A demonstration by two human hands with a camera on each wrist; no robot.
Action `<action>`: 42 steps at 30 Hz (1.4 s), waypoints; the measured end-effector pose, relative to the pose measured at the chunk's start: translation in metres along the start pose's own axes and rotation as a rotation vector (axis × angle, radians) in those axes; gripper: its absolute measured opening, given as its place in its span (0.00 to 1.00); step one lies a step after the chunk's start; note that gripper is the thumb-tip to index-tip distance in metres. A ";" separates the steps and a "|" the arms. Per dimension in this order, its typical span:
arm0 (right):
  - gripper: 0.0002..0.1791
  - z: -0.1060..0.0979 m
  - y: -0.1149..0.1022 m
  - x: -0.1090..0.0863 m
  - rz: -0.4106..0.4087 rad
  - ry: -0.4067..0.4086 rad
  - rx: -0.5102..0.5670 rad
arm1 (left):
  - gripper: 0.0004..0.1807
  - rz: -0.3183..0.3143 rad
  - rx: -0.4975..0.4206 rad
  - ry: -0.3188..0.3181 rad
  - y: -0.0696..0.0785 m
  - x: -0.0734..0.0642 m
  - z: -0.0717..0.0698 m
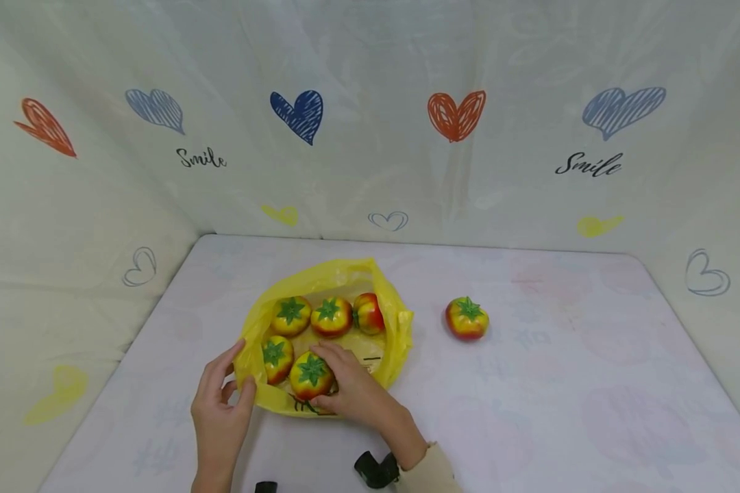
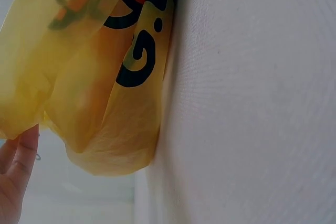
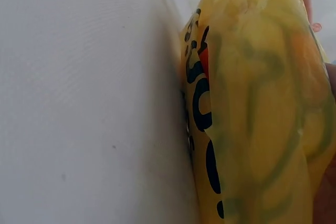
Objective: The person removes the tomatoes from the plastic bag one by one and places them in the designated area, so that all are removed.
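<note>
A yellow plastic bag (image 1: 397, 342) lies with its mouth spread wide, and several toy tomatoes (image 1: 331, 316) sit inside, red and yellow with green star-shaped tops. My right hand (image 1: 360, 390) reaches over the near rim and grips one toy tomato (image 1: 311, 375) low inside the bag, thumb on its near side. At the bag's left edge, my left hand (image 1: 220, 397) holds the rim with fingers and thumb. The left wrist view shows its fingertips (image 2: 29, 137) against the yellow plastic. Dark lettering marks the bag's side (image 3: 262, 129) in the right wrist view.
Another toy tomato (image 1: 466, 318) rests on the white table (image 1: 561, 397), to the right of the bag. A pale curtain (image 1: 370, 171) printed with hearts and "Smile" stands behind the table. Black wrist-worn gear (image 1: 376, 470) shows beside the right sleeve.
</note>
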State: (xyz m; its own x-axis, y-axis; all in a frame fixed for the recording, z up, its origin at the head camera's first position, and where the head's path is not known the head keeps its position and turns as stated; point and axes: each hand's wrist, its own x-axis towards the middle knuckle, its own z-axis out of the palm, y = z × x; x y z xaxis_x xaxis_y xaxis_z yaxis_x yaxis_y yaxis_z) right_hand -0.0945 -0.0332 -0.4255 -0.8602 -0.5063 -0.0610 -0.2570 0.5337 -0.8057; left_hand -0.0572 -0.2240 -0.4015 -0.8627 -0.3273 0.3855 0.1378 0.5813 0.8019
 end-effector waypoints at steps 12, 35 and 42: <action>0.33 0.005 0.003 0.002 -0.014 0.027 0.030 | 0.31 -0.007 0.001 0.001 0.001 0.001 0.000; 0.27 0.001 0.002 -0.002 -0.026 0.071 0.061 | 0.31 -0.011 0.010 0.008 -0.002 0.001 0.000; 0.26 -0.005 0.000 -0.005 0.004 0.077 0.070 | 0.31 -0.035 0.013 0.004 -0.002 0.001 0.000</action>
State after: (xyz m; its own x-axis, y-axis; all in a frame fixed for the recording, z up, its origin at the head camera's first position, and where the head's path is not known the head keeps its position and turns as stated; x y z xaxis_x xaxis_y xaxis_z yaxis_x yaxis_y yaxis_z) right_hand -0.0924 -0.0270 -0.4225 -0.8932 -0.4493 -0.0205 -0.2249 0.4857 -0.8447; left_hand -0.0584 -0.2256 -0.4027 -0.8650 -0.3507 0.3590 0.1010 0.5791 0.8090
